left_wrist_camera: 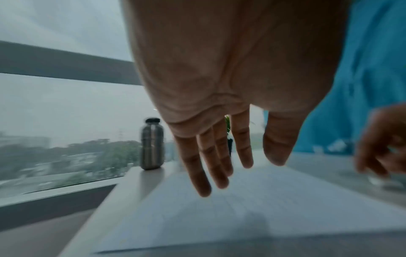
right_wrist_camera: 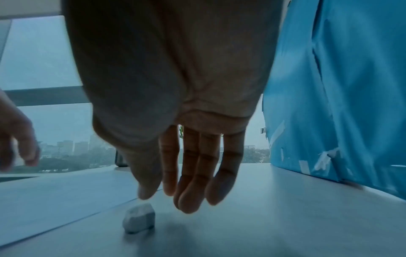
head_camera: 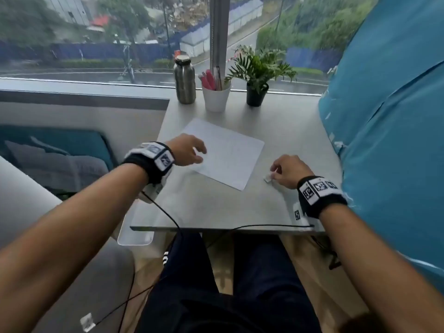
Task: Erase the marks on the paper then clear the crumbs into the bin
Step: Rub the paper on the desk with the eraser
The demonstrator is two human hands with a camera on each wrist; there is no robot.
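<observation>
Hovering above the small white block eraser (right_wrist_camera: 139, 218), the right hand (right_wrist_camera: 175, 121) hangs with fingers loosely extended and holds nothing; the eraser lies on the pale grey table (head_camera: 276, 131), just right of the white sheet of lined paper (head_camera: 228, 152); the left hand (head_camera: 186, 150) spreads relaxed and empty over the paper's left edge; a steel bottle (head_camera: 184, 79), a white cup of pens (head_camera: 215, 97) and a potted green plant (head_camera: 257, 75) stand by the window.
</observation>
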